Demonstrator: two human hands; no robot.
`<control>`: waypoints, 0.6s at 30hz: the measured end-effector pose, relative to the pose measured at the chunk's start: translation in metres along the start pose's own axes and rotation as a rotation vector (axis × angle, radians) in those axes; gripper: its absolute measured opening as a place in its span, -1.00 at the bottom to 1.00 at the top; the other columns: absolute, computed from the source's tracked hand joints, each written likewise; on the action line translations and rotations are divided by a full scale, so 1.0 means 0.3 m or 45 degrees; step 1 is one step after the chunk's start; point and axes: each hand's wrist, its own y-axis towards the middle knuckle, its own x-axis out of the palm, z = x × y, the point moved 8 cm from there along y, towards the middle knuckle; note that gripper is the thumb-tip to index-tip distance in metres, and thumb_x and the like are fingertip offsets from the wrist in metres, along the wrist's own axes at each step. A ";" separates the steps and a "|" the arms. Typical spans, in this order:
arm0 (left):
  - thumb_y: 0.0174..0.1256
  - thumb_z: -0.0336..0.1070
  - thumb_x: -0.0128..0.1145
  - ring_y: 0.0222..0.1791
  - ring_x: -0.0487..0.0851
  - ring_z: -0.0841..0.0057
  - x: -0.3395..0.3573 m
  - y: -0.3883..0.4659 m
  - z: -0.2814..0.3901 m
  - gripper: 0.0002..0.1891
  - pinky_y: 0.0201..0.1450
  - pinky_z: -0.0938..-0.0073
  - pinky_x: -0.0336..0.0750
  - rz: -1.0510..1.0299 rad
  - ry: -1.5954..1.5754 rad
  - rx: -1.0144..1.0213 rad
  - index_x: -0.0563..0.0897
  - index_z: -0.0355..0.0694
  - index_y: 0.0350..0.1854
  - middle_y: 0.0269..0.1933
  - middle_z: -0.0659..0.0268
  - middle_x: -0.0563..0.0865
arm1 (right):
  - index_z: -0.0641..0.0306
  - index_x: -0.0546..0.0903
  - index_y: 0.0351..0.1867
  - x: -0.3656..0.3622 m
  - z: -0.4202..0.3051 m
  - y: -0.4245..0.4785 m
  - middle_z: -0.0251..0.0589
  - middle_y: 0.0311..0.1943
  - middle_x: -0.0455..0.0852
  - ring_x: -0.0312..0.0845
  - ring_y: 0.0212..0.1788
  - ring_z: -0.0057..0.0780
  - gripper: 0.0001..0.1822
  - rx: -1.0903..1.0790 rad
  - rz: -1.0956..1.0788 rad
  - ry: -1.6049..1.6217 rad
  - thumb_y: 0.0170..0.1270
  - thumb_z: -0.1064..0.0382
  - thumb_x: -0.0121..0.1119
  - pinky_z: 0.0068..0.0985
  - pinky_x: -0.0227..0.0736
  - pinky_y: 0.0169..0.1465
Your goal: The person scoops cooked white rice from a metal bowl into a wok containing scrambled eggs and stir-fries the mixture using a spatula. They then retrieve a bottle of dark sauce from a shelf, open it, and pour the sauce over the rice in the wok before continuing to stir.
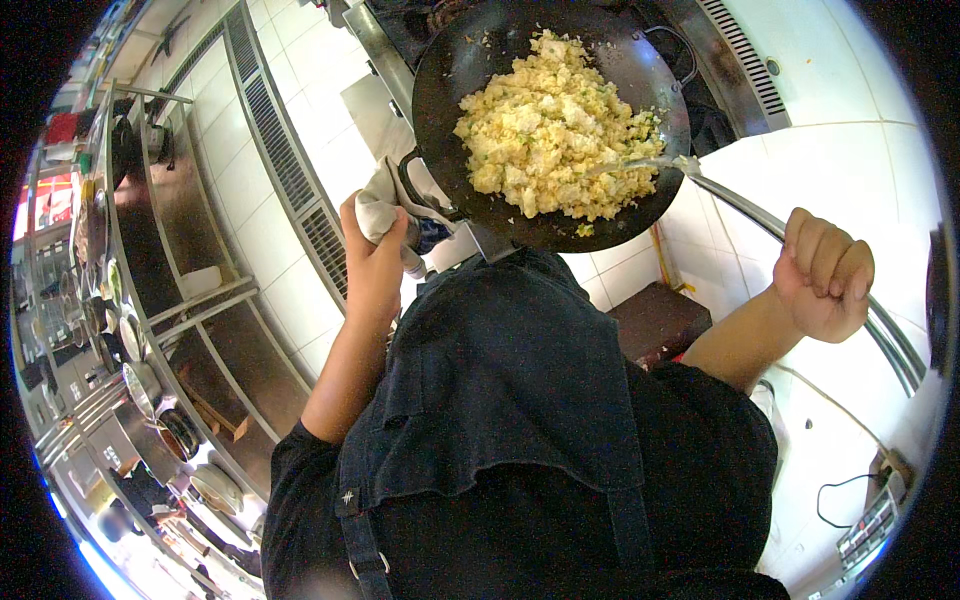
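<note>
A black wok [444, 79] sits before me, heaped with crumbly yellow-and-white food [555, 142] flecked with green; it looks like egg fried rice. My left hand [373, 266] grips a folded pale cloth [376, 206] at the wok's near-left loop handle [409, 180]. My right hand [825, 277] is closed around the long metal handle of a cooking ladle or spatula [739, 202]. That utensil crosses the wok's right rim, and its head lies partly buried in the food. A second loop handle [686, 56] stands free on the far right side.
Steel shelving [202, 322] with bowls and pans runs along the left. A grated floor drain [277, 142] crosses the tiles. On the right are a white tiled wall [832, 165] and a brown box [660, 319]. Another person [139, 487] is at lower left.
</note>
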 end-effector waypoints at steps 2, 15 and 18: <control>0.41 -0.31 0.04 0.02 0.47 0.45 0.020 -0.006 -0.008 -0.61 0.11 0.43 0.35 -0.080 0.068 0.003 0.26 -0.16 0.20 0.01 0.25 0.49 | 0.07 0.29 -0.64 0.009 0.009 0.002 -0.46 -0.77 0.25 0.03 -0.69 -0.59 -0.65 0.021 -0.054 -0.025 0.30 0.11 0.04 -0.46 -0.06 -0.46; 0.32 -0.24 0.19 -0.03 0.52 0.32 0.038 0.086 -0.062 -0.50 -0.04 0.27 0.45 -0.045 -0.364 -0.271 0.25 -0.22 0.18 0.07 0.11 0.46 | 0.04 0.31 -0.65 -0.023 0.081 0.023 -0.49 -0.79 0.25 0.03 -0.74 -0.60 -0.67 0.160 -0.137 0.068 0.30 0.13 0.00 -0.50 -0.05 -0.52; 0.22 -0.09 0.28 0.01 0.55 0.28 0.032 0.102 -0.081 -0.28 -0.02 0.29 0.47 0.078 -0.207 -0.417 0.23 -0.46 0.23 0.09 -0.07 0.49 | 0.04 0.31 -0.64 -0.027 0.085 0.009 -0.47 -0.79 0.25 0.04 -0.72 -0.60 -0.68 0.163 -0.125 0.112 0.30 0.14 0.00 -0.50 -0.05 -0.51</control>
